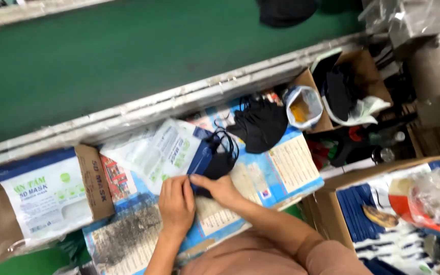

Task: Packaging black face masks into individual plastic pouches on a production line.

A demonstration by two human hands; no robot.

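Observation:
My left hand (175, 203) and my right hand (221, 189) meet over a printed paper sheet (276, 173) on the work surface. Both pinch the lower end of a clear and white plastic pouch (161, 150) with a dark blue edge. A black face mask (219, 164) with its ear loops sticks out of the pouch beside my right hand. A small pile of black face masks (259, 125) lies just beyond, towards the conveyor.
A green conveyor belt (128, 51) with a metal rail (179, 99) runs along the far side. A cardboard box of white pouches (47, 198) sits left. Boxes at right hold black masks (339, 91), a bag (304, 107) and blue packs (362, 214).

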